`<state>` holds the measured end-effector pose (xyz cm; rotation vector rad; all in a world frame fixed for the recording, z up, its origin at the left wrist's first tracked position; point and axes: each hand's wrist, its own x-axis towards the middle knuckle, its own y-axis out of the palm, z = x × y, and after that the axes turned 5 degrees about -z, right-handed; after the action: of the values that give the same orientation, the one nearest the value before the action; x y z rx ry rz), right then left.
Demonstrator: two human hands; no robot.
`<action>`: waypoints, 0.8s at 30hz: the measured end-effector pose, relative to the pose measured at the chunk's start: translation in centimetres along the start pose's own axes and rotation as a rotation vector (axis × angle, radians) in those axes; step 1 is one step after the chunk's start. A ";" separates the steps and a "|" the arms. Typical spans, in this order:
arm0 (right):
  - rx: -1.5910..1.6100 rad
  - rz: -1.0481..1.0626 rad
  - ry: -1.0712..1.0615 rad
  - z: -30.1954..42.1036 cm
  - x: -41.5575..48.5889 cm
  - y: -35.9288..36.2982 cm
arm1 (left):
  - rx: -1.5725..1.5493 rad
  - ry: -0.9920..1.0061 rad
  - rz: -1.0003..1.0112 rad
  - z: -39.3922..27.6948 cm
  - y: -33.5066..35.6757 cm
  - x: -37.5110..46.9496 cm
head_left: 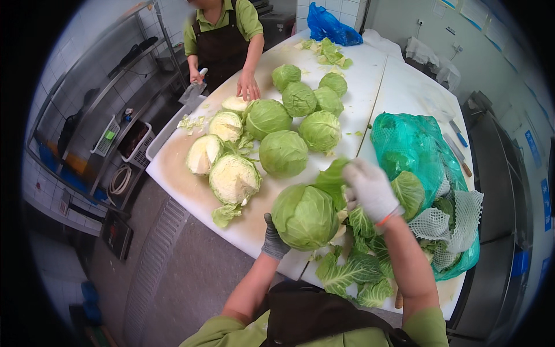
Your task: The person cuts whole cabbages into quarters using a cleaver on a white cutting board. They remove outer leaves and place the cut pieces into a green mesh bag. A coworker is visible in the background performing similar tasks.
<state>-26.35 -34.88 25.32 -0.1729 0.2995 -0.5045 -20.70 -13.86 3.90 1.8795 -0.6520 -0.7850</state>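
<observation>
A large green cabbage (303,217) rests against my left hand (274,238), which wears a grey glove and grips its left side near the table edge. In a white glove with an orange cuff, my right hand (370,191) pinches an outer cabbage leaf (331,180) at the head's upper right; the hand is slightly blurred. Whether that leaf is fully detached I cannot tell. Loose outer leaves (360,269) lie heaped below my right forearm. Beyond the held head sit whole cabbages (284,154) and, to the left, cut cabbages (234,178) with pale faces showing.
A co-worker's hand (248,84) touches a cut cabbage; the other holds a cleaver (192,92). A green plastic bag (407,134) with cabbages and foam nets (466,221) covers the right side of the white table (364,86). Two knives (455,149) lie beyond it.
</observation>
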 end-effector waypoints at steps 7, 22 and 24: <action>0.750 -0.614 -0.088 -5.0 1.5 -14.7 | -0.163 0.138 -0.160 -2.7 -1.4 2.0; -0.791 -0.674 0.109 -21.9 -18.3 -21.1 | 0.802 0.664 -0.672 -6.8 -7.3 4.0; -0.805 -0.409 0.379 -23.6 -20.7 -18.1 | 0.898 0.716 -0.655 -5.6 -6.9 1.5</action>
<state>-59.40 -42.29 12.31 -0.9403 0.8428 -0.8026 -14.81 -9.00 -0.90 3.0379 0.1500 -0.0992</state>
